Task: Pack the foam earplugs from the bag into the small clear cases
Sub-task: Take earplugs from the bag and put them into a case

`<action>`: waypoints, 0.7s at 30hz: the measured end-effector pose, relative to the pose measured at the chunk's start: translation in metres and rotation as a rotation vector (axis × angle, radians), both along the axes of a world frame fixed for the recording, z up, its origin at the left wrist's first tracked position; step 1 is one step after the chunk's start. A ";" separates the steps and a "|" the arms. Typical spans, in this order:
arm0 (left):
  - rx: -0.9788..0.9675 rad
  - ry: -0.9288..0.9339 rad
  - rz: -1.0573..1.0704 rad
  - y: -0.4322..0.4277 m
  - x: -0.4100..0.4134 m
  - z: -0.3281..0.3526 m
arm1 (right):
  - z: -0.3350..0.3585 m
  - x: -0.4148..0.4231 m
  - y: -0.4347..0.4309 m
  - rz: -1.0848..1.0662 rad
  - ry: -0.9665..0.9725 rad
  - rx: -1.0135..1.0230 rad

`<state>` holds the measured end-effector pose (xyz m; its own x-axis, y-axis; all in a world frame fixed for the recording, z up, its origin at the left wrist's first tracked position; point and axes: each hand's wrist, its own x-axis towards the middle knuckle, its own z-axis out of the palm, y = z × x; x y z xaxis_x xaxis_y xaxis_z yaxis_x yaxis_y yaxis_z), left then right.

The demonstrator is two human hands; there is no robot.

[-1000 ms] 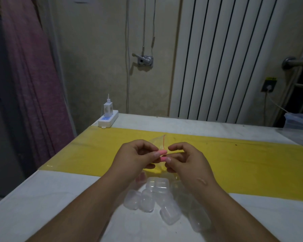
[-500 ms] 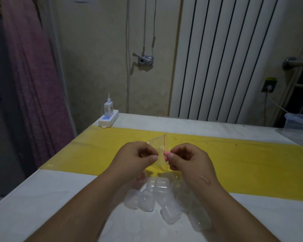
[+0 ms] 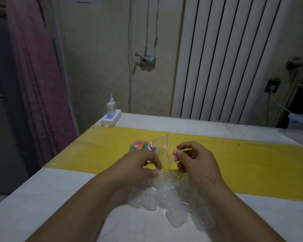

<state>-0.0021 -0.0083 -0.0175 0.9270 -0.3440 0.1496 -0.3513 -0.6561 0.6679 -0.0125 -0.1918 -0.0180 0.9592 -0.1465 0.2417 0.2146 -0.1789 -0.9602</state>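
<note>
A clear zip bag [image 3: 162, 148] with a red seal line lies on the yellow strip, with colourful foam earplugs [image 3: 141, 146] bunched in its far left end. My right hand [image 3: 198, 163] pinches one pink earplug [image 3: 175, 156] just right of the bag's mouth. My left hand [image 3: 140, 165] is lower, and its thumb and fingertips close on the left edge of the topmost clear case [image 3: 165, 175]. Several small clear cases [image 3: 164, 198] lie heaped on the white tabletop between my forearms. Some of them are hidden under my right wrist.
A yellow strip [image 3: 252, 163] crosses the white table [image 3: 42, 198]. A white power strip with a charger [image 3: 111, 116] sits at the far left corner. A plastic container [image 3: 301, 123] is at the far right edge. A radiator and the wall stand behind the table.
My left hand let go of the bag and dropped toward the clear cases. The bag now lies on the table with its earplugs showing. My right hand drew the pink earplug slightly rightward.
</note>
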 end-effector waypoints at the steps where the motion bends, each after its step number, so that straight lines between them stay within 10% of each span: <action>1: -0.038 -0.004 0.003 -0.001 -0.001 0.000 | 0.000 0.000 -0.001 -0.010 -0.006 0.003; 7: -0.476 0.155 -0.038 -0.005 -0.006 0.005 | 0.001 0.000 -0.005 -0.021 -0.015 -0.012; 21: -0.664 0.185 -0.094 -0.001 0.002 0.001 | 0.007 -0.003 0.004 0.110 0.184 0.145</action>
<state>-0.0003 -0.0092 -0.0168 0.9282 -0.3144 0.1991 -0.2287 -0.0600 0.9716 -0.0152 -0.1878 -0.0113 0.9972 -0.0590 0.0456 0.0444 -0.0221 -0.9988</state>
